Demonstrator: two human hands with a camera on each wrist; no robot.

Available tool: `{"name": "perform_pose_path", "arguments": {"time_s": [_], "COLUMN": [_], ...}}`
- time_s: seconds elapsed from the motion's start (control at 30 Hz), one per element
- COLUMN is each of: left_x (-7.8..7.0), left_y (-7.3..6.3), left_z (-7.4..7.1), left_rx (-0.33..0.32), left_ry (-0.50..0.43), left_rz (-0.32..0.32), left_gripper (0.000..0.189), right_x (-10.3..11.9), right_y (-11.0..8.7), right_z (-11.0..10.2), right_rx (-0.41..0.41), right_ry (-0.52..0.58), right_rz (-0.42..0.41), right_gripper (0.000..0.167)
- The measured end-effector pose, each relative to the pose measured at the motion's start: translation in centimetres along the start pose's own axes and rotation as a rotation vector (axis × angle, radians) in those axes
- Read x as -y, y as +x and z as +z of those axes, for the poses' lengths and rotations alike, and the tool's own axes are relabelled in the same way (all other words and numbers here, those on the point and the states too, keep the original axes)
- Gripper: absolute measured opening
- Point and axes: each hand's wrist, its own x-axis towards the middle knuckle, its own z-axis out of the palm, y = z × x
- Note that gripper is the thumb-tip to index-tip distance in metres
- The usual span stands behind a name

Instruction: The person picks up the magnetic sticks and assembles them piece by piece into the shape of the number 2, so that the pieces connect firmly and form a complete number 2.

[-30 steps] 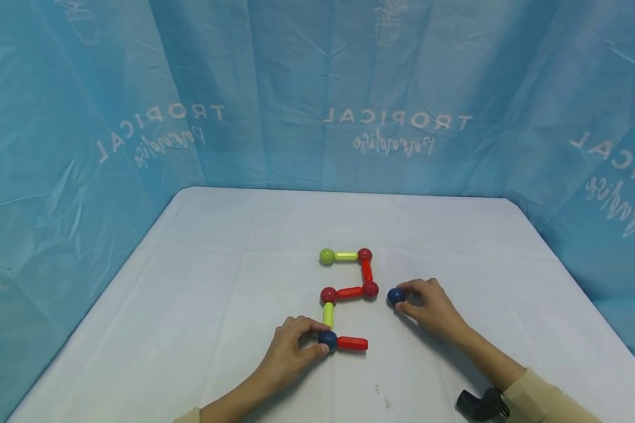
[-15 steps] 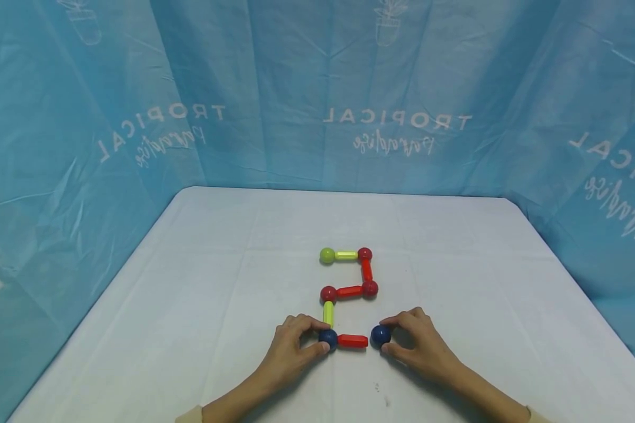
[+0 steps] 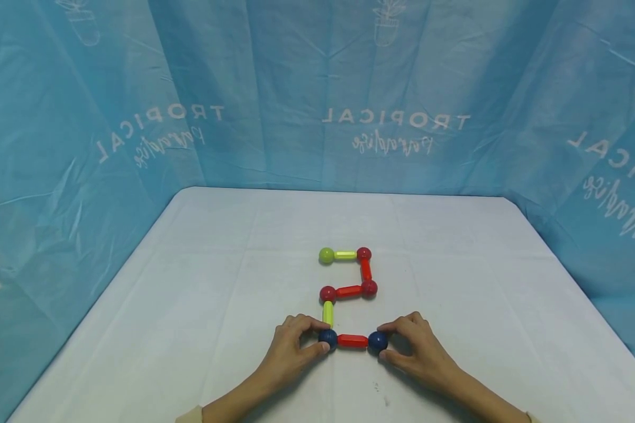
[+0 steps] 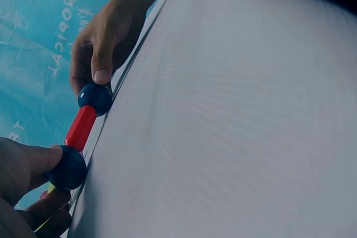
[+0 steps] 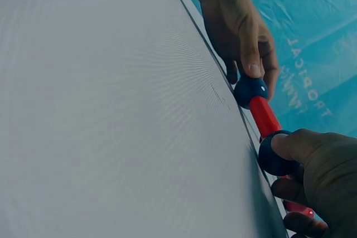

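My left hand (image 3: 291,346) pinches a dark blue ball (image 3: 328,339) at the near left corner of a chain of balls and sticks. From that ball a red stick (image 3: 352,341) runs right to a second dark blue ball (image 3: 378,341), which my right hand (image 3: 418,349) pinches between thumb and fingers. The stick's right end touches this second ball. A yellow-green stick (image 3: 328,314) leads away from the left blue ball to a red ball (image 3: 328,294). In the right wrist view, the right thumb lies on its blue ball (image 5: 276,154).
Farther along, the chain has a red stick (image 3: 349,291), a red ball (image 3: 369,288), another red stick (image 3: 366,269), a red ball (image 3: 364,254), a yellow-green stick (image 3: 345,255) and a green ball (image 3: 326,255). A white-covered table (image 3: 217,264) lies beneath; a blue printed curtain (image 3: 296,88) hangs around it.
My right hand has brought its blue ball nearer and leftward, from beside the middle red ball to the red stick's free end, where it now touches. My left hand has stayed in place.
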Motion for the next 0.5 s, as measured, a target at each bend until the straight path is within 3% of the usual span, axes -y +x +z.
{"name": "perform_pose_path", "arguments": {"time_s": [0.23, 0.5], "left_x": [-0.08, -0.03], "left_y": [0.13, 0.00], "left_z": [-0.04, -0.02], "left_rx": [0.002, 0.015], "left_ry": [0.005, 0.016], "left_rz": [-0.011, -0.023], "left_gripper": [0.027, 0.029], "right_x": [-0.18, 0.05], "right_y": [0.05, -0.23], "right_z": [0.07, -0.02], "right_rx": [-0.028, -0.021], "right_ry": [-0.016, -0.027], "right_rz": [-0.054, -0.041], "right_gripper": [0.041, 0.042]}}
